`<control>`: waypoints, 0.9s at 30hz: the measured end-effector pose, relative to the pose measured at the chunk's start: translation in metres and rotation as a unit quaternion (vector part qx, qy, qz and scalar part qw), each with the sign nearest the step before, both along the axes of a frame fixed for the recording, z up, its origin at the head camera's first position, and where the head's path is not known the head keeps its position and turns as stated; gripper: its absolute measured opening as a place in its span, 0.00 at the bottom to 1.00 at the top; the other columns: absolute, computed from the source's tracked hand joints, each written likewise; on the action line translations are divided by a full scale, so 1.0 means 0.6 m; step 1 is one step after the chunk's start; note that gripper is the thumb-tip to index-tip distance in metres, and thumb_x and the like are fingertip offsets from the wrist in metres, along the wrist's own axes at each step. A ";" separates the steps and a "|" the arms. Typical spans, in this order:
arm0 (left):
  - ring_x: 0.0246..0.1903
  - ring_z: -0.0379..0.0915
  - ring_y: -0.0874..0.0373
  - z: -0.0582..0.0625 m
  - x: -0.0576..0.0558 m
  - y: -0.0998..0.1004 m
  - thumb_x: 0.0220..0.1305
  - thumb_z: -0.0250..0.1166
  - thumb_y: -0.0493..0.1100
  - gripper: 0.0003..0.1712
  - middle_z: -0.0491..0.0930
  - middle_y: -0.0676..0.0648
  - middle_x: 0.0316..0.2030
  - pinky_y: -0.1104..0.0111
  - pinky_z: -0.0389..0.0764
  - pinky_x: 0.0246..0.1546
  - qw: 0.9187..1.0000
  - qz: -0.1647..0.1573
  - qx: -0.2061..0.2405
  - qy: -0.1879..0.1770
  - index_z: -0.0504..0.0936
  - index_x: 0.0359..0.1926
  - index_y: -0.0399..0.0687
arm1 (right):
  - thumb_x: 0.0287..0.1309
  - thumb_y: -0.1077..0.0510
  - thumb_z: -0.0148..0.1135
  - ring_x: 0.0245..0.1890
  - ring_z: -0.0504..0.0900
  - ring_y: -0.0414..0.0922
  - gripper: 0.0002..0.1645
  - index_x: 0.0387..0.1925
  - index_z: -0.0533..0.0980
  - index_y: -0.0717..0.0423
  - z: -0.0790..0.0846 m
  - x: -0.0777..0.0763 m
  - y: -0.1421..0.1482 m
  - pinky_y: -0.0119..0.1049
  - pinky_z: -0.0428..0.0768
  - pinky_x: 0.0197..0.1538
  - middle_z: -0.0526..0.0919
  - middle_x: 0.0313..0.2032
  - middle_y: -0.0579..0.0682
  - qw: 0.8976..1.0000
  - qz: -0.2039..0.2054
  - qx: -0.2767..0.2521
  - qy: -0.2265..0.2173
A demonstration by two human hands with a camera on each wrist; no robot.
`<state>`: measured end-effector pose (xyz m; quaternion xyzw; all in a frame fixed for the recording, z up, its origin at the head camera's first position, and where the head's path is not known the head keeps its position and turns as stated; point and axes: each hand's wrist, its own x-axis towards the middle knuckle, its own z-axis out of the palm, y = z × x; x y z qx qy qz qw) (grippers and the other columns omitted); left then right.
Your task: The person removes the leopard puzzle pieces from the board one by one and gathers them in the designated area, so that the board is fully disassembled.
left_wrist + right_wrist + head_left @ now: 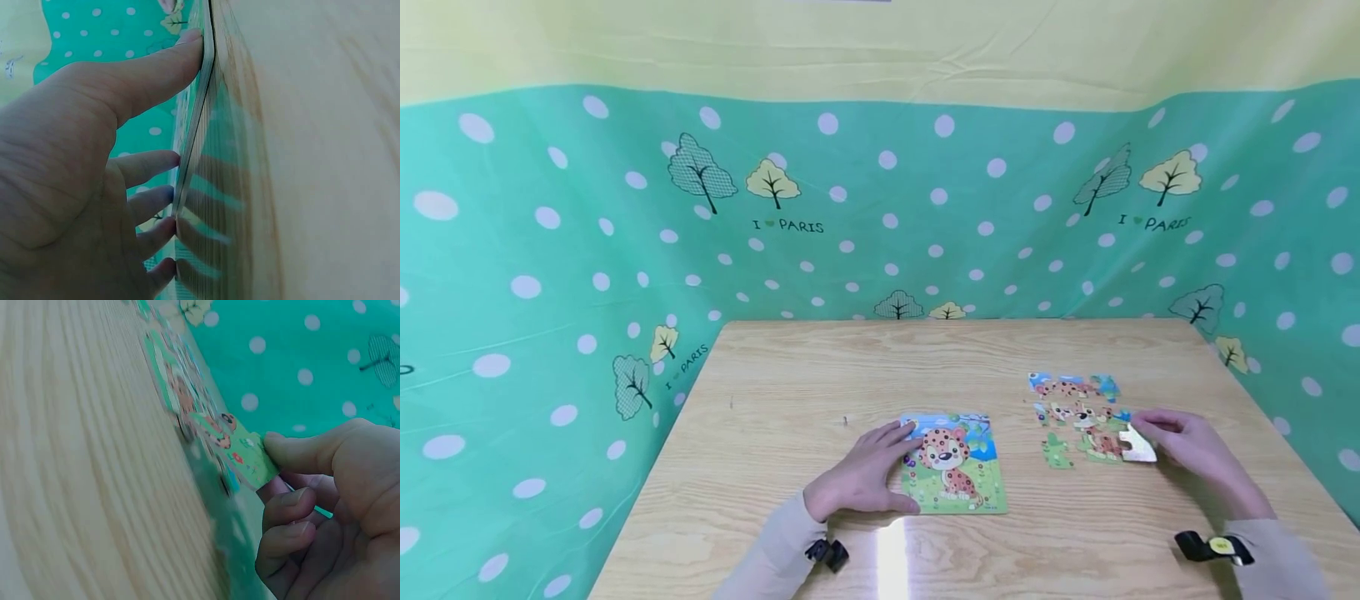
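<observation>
A square leopard picture board (977, 492) lies on the table in front of me. My left hand (868, 471) rests on its left side with fingers spread, the thumb near the lower left corner. In the left wrist view the thumb and fingertips touch the thin board edge (199, 106). To the right, my right hand (1191, 446) pinches a puzzle piece (250, 459) between thumb and fingers. This piece, green with a red flower, is tilted up and overlaps the lower right corner of a group of leopard puzzle pieces (1063, 412).
The pieces lie in loose rows with gaps between them; a green piece (1057, 452) sits at the lower left of the group. A wooden table (820, 358) carries everything. Green dotted cloth (865, 225) hangs behind and along both sides.
</observation>
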<state>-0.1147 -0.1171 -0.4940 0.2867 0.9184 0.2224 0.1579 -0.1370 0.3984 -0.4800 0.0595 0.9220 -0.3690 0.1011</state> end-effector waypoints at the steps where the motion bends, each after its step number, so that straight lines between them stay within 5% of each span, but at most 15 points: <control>1: 0.86 0.44 0.45 0.000 0.000 0.000 0.56 0.77 0.68 0.61 0.50 0.49 0.86 0.42 0.49 0.85 1.000 0.000 0.001 -0.001 0.61 0.84 0.56 | 0.81 0.39 0.53 0.29 0.73 0.39 0.42 0.71 0.69 0.74 -0.001 0.001 0.004 0.34 0.77 0.29 0.86 0.48 0.54 1.000 -0.003 -0.002 -0.002; 6: 0.86 0.43 0.45 0.001 0.000 -0.001 0.56 0.77 0.68 0.60 0.50 0.49 0.86 0.42 0.49 0.85 1.000 0.000 0.002 -0.003 0.61 0.84 0.56 | 0.80 0.39 0.53 0.26 0.72 0.41 0.41 0.69 0.72 0.73 -0.014 0.004 0.012 0.35 0.76 0.27 0.86 0.48 0.59 1.000 -0.018 0.006 0.001; 9: 0.86 0.43 0.45 0.001 0.000 -0.002 0.56 0.77 0.68 0.61 0.50 0.48 0.86 0.42 0.49 0.85 1.000 -0.001 0.002 -0.003 0.61 0.84 0.55 | 0.80 0.39 0.53 0.36 0.81 0.49 0.39 0.66 0.75 0.73 -0.021 0.003 0.011 0.33 0.77 0.33 0.84 0.54 0.71 0.999 -0.012 0.035 0.017; 13: 0.85 0.44 0.44 0.003 0.000 -0.002 0.56 0.78 0.68 0.61 0.50 0.48 0.86 0.42 0.50 0.84 1.000 0.000 -0.002 0.001 0.61 0.83 0.55 | 0.80 0.38 0.51 0.60 0.78 0.72 0.41 0.65 0.75 0.73 -0.021 0.000 0.010 0.51 0.84 0.52 0.76 0.65 0.78 0.999 -0.006 0.048 0.018; 17: 0.85 0.46 0.44 0.002 0.001 0.002 0.55 0.78 0.69 0.62 0.51 0.47 0.86 0.42 0.51 0.84 1.000 0.000 -0.012 0.010 0.62 0.83 0.53 | 0.81 0.36 0.49 0.66 0.70 0.78 0.43 0.67 0.73 0.75 -0.012 0.001 0.008 0.67 0.78 0.60 0.72 0.68 0.79 0.999 -0.010 0.044 0.011; 23: 0.85 0.47 0.44 -0.002 0.000 0.004 0.54 0.78 0.69 0.62 0.51 0.47 0.86 0.43 0.52 0.84 1.000 0.000 -0.017 0.016 0.62 0.83 0.53 | 0.81 0.38 0.52 0.53 0.80 0.68 0.41 0.68 0.73 0.73 0.003 0.005 -0.015 0.43 0.81 0.42 0.78 0.63 0.77 0.999 -0.008 0.041 0.026; 27: 0.85 0.47 0.44 0.000 -0.001 0.002 0.54 0.78 0.69 0.62 0.52 0.46 0.86 0.43 0.53 0.84 1.000 0.001 -0.017 0.018 0.63 0.82 0.52 | 0.80 0.40 0.54 0.47 0.84 0.56 0.37 0.66 0.76 0.70 0.012 0.002 -0.045 0.33 0.78 0.39 0.83 0.59 0.72 0.998 0.014 0.035 0.048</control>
